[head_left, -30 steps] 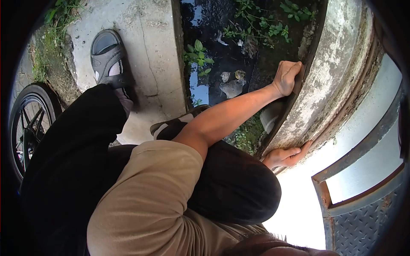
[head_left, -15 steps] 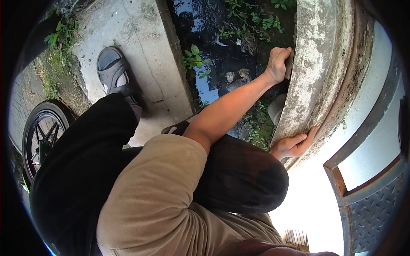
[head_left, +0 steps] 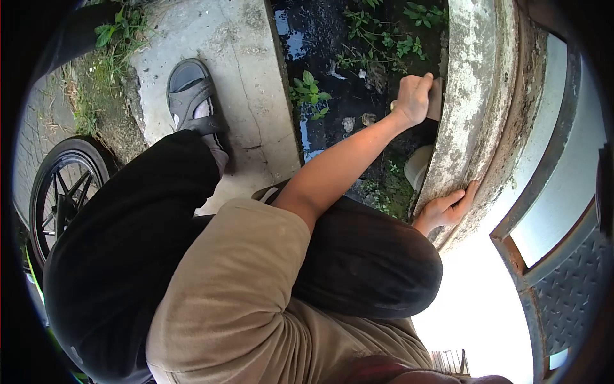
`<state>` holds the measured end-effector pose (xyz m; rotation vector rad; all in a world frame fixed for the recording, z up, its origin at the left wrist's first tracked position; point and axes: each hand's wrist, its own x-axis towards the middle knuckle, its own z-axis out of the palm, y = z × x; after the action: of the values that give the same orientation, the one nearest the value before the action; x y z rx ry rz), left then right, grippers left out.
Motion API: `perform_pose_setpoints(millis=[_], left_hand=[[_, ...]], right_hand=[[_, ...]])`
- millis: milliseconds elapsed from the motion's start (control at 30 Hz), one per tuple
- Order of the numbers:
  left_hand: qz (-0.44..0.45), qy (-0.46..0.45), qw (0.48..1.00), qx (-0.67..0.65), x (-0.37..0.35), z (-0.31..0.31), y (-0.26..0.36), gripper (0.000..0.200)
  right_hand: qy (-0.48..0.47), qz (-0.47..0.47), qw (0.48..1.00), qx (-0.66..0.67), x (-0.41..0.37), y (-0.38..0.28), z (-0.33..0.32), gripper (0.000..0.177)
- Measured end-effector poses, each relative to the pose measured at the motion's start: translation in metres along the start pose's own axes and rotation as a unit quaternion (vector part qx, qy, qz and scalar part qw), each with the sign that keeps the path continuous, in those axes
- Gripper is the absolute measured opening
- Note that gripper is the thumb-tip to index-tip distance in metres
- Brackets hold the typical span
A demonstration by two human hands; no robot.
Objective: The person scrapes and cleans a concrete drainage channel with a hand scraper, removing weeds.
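My left hand (head_left: 412, 101) reaches over the dark water, its fingers closed. By the knuckles shows a flat brownish-grey piece (head_left: 435, 99), close against the underside of the ledge, and a small yellowish bit sticks out on the other side of the fist. I cannot tell what kind of thing it is. My right hand (head_left: 442, 210) rests on the weathered concrete ledge (head_left: 470, 89), fingers stretched along its surface and thumb apart. The right forearm is hidden behind my bent knee (head_left: 390, 269). Just under the ledge, between both hands, is a pale rounded object (head_left: 419, 168).
A water-filled ditch (head_left: 320, 137) with green plants (head_left: 310, 93) and litter runs beside a cracked concrete slab (head_left: 246, 83). My sandalled foot (head_left: 192, 96) stands on that slab. A black wheel (head_left: 70, 185) is at the left, a metal-framed gate (head_left: 566, 288) at the right.
My left fist has turned a little, and more of the flat piece and the yellowish bit show. My right hand stays on the ledge. The whole view has shifted slightly.
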<state>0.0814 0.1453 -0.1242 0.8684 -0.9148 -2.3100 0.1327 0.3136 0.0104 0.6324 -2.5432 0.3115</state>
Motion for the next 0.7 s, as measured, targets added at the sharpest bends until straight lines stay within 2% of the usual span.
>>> perform_pose_setpoints(millis=[33, 233, 300, 333, 400, 433, 567, 633, 700], left_hand=[[0.018, 0.011, 0.994, 0.108, -0.002, 0.001, 0.002, 0.054], [0.022, 0.02, 0.993, 0.118, 0.009, 0.006, 0.007, 0.057], [0.018, -0.008, 0.978, 0.209, 0.007, -0.002, 0.011, 0.054], [0.018, -0.006, 0.977, 0.21, 0.006, -0.008, 0.016, 0.054], [-0.101, -0.052, 0.895, 0.431, 0.003, -0.022, 0.031, 0.057], [-0.134, -0.106, 0.866, 0.471, -0.001, -0.03, 0.036, 0.058], [-0.186, -0.056, 0.878, 0.438, -0.015, -0.052, 0.024, 0.057], [-0.201, -0.043, 0.878, 0.433, -0.013, -0.054, 0.024, 0.056], [-0.16, -0.031, 0.906, 0.39, -0.012, -0.048, 0.017, 0.06]], right_hand=[[0.004, 0.006, 1.0, 0.003, -0.001, 0.001, 0.0, 0.034], [0.016, 0.006, 1.0, -0.005, -0.002, 0.003, 0.002, 0.033], [0.019, -0.007, 1.0, -0.008, -0.002, 0.004, 0.003, 0.033], [0.024, -0.004, 1.0, -0.01, -0.003, 0.004, 0.003, 0.033], [0.026, -0.001, 1.0, -0.01, -0.004, 0.003, 0.005, 0.033], [0.023, -0.007, 1.0, -0.017, -0.004, 0.003, 0.004, 0.033], [0.014, -0.029, 0.999, -0.038, -0.001, -0.002, -0.001, 0.033], [0.022, -0.019, 1.0, -0.002, -0.001, -0.013, -0.006, 0.032], [0.05, -0.115, 0.992, 0.008, -0.005, -0.034, -0.016, 0.03]])
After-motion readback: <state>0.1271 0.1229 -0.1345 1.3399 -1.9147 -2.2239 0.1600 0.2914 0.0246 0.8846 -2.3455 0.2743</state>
